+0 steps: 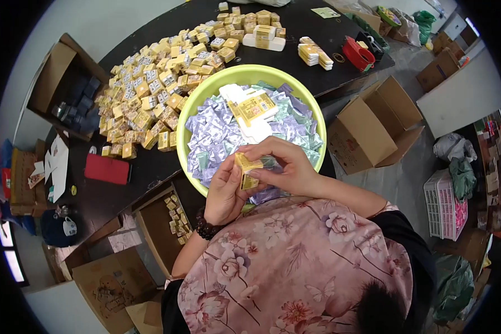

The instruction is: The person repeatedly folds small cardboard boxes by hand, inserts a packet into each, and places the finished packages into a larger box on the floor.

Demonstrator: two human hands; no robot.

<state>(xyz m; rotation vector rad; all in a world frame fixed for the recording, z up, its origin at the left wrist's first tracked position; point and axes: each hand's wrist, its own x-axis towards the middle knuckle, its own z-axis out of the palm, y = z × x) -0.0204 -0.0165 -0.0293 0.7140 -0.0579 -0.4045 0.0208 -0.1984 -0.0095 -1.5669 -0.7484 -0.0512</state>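
Both hands meet over the near rim of a yellow-green basin [192, 100] filled with purple and green sachets [214, 131]. Between them is a small yellow box [248, 179]. My left hand [224, 192], with a dark bead bracelet at the wrist, grips the box from the left. On its right side, the fingers and thumb of my right hand [286, 167] press on the box. Flat yellow-and-white cartons [256, 110] lie on the sachets just beyond my hands.
A large pile of small yellow boxes [150, 89] covers the dark table [114, 195] at the left. Flat cartons [315, 54], a red tape dispenser [357, 54] and a red case [107, 168] also lie there. Open cardboard boxes stand right [367, 131] and below left [156, 228].
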